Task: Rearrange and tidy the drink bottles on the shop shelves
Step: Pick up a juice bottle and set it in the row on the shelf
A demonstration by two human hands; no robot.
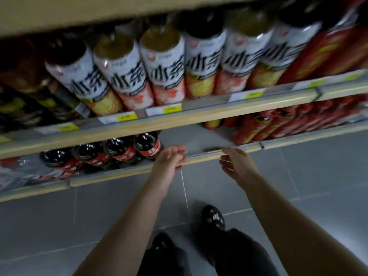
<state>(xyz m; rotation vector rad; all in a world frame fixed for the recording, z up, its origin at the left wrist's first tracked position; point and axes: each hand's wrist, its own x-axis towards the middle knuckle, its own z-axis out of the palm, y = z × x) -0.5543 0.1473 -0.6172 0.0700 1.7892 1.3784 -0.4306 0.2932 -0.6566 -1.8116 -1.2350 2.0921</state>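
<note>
- Cola bottles [119, 150] stand on the lower shelf's [199, 136] left part.
- Left grip [169, 162], fingers relaxed and empty, is at the shelf's front edge, just right of the cola bottles.
- Right grip [237, 164], fingers spread and empty, hovers at that edge, before the shelf's bare middle.
- Red bottles [278, 124] fill the shelf's right part.

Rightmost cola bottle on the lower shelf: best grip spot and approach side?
Probably grip the rightmost cola bottle round its body at the red label, coming from its right-front: the bare shelf gap lies there, a neighbouring bottle crowds its left, and the upper shelf hides its cap. The left hand is nearest.
</note>
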